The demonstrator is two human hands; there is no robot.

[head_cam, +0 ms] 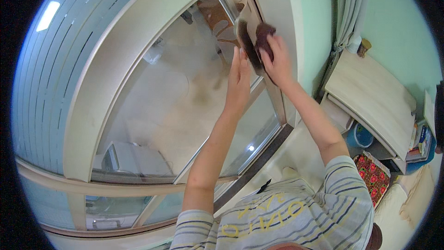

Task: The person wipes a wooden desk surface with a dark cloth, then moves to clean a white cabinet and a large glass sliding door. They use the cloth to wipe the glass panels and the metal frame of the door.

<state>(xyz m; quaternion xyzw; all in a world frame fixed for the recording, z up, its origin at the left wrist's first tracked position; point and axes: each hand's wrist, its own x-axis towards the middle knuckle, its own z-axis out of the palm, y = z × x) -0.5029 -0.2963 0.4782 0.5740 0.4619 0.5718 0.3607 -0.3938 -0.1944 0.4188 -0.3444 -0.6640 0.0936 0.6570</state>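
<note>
In my right hand (278, 59) is a dark brown cloth (265, 34), pressed along the light frame of a glazed door (274, 93). My left hand (239, 73) is raised beside it, fingers upright and close together. Its fingertips are at the edge of a pale, curved handle-like piece (239, 27) with a dark side, which looks blurred. Whether the left fingers grip this piece or only rest against it is hard to see. Behind both hands is a large clear glass pane (166, 104) in a cream frame.
Right of the doorway, a pale wooden desk (371, 80) stands against a green wall, with a blue bin (360, 135) beneath. A tied grey curtain (350, 14) hangs by the desk. Through the glass, a white appliance (138, 158) is visible. A dark sill (253, 166) runs along the floor.
</note>
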